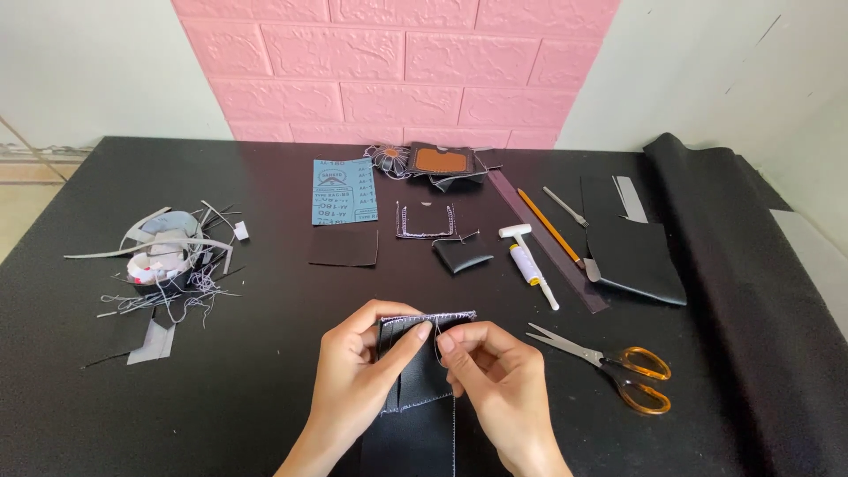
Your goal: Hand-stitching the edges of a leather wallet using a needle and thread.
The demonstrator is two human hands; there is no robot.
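Black leather, a stitched piece (pixel 415 389) with white thread along its top and sides, lies at the near edge of the table (pixel 265 371), held between both hands. Left hand (pixel 358 375) grips its left side, thumb across the front and fingers curled behind. Right hand (pixel 495 375) pinches the top edge near the seam, thumb and forefinger pressed together on the leather. Just right of that hand lie orange-handled scissors (pixel 609 364), blades apart. Farther back sit a ruler (pixel 552 243), a pencil (pixel 549 227), a white tool (pixel 530 261), a small folded leather bit (pixel 462 253) and a stitched pocket (pixel 425 221). Blue sandpaper (pixel 344 191) lies toward the far edge, a black square (pixel 344 248) before it. Scraps and threads (pixel 168 265) pile near the left edge.
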